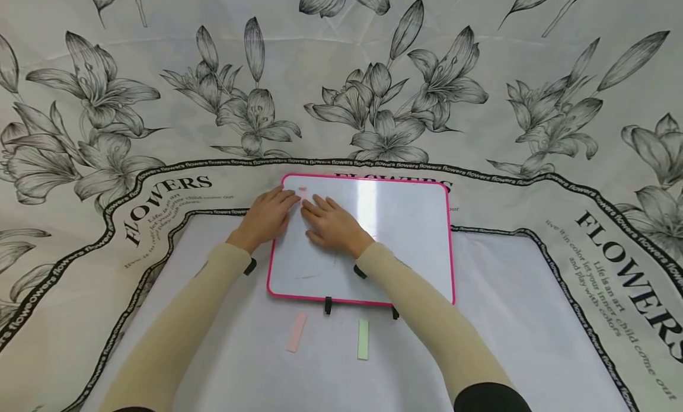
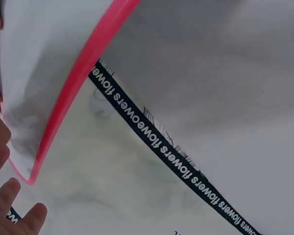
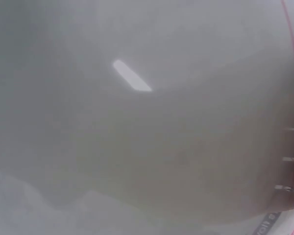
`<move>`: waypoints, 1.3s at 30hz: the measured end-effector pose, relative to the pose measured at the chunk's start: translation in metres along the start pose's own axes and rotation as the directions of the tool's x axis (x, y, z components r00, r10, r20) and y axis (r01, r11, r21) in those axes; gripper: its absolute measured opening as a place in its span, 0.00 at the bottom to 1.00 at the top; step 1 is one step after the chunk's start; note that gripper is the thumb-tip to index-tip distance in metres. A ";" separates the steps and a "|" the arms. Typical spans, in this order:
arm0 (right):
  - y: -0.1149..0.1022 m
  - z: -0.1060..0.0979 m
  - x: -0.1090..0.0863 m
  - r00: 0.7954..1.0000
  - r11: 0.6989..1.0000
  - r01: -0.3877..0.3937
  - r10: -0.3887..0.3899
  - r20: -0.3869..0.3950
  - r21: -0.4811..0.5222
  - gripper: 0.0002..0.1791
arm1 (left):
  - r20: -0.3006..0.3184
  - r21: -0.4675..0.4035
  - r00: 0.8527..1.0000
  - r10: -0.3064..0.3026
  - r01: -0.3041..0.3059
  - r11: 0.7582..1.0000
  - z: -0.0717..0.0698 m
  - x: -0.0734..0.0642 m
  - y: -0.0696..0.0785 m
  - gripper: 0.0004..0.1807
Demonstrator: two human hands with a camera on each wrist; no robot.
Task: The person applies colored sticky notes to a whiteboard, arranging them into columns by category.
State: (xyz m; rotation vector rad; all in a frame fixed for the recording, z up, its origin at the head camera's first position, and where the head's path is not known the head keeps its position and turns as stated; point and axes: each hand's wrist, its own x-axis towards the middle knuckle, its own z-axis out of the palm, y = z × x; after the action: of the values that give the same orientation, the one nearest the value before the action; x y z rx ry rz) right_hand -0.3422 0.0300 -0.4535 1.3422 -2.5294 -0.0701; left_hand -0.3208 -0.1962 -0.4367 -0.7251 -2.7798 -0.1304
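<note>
1. Ground: pale cloth with black floral print and a lettered border.
2. Whiteboard, pink-rimmed, lying on the cloth; two black clips at its lower edge.
3. Small pink strip, on the whiteboard toward 10 o'clock; visible part ran roughly 12 to 6, remainder perhaps covered.
4. Left hand: fingers extended, strip at its 2 o'clock.
5. Right hand: palm down, fingers spread, strip at its 10 o'clock. Hands stood slightly apart, fingertips bordering the strip; which was nearer, or whether either pinched it, could not be told.
6. Loose strips below the whiteboard: pale pink piece at 7 o'clock, leaning 1 to 7; green piece at 6, running 12 to 6.
7. Left wrist view: added separated fingertips at 8 o'clock, beside the rim's corner; no strip appeared.
8. Right wrist view: mostly blurred whiteboard and a glare patch absent from the left wrist view.
</note>
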 end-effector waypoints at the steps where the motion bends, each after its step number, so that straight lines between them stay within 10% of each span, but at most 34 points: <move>1: 0.000 0.000 0.000 1.000 1.000 0.003 -0.003 -0.001 -0.009 0.33 | 0.016 -0.002 1.000 -0.004 0.004 1.000 0.000 0.002 0.000 0.27; 8: -0.001 0.000 -0.001 1.000 1.000 0.009 -0.010 -0.014 -0.027 0.33 | 0.096 0.009 0.995 -0.034 0.033 0.999 -0.003 0.017 0.003 0.39; 39: 0.005 -0.004 -0.001 0.999 0.999 0.032 -0.032 0.010 -0.001 0.32 | 0.151 0.105 0.988 -0.026 0.010 0.994 0.000 0.033 0.008 0.32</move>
State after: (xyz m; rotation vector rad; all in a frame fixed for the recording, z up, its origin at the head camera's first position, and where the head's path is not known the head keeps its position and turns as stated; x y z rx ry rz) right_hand -0.3447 0.0343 -0.4490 1.3859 -2.5153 -0.0847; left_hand -0.3445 -0.1742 -0.4273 -0.7112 -2.9125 0.0696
